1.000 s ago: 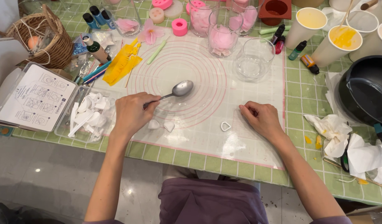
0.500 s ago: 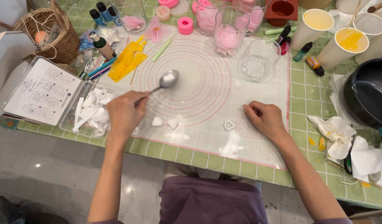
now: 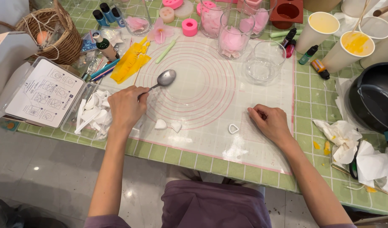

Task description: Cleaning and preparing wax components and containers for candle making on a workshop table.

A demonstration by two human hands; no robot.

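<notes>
My left hand [image 3: 125, 107] grips the handle of a metal spoon [image 3: 165, 78], whose bowl points up and right over the clear silicone mat [image 3: 211, 88] with pink ring lines. Two small white heart-shaped pieces [image 3: 168, 125] lie on the mat just right of that hand. My right hand [image 3: 271, 123] rests curled on the mat's right part, fingertips closed, holding nothing that I can make out. A small white heart-shaped cutter ring [image 3: 233, 128] lies just left of it.
A clear box of white moulds [image 3: 90, 116] with a paper sheet sits at left, beside a wicker basket [image 3: 50, 31]. Glasses with pink pieces [image 3: 233, 40], an empty glass [image 3: 264, 63], paper cups [image 3: 351, 48], small bottles, a black pot [image 3: 373, 97] and crumpled tissues [image 3: 354, 147] ring the mat.
My left hand has drawn the spoon leftward and a little nearer to me. My right hand has stayed in its place on the mat.
</notes>
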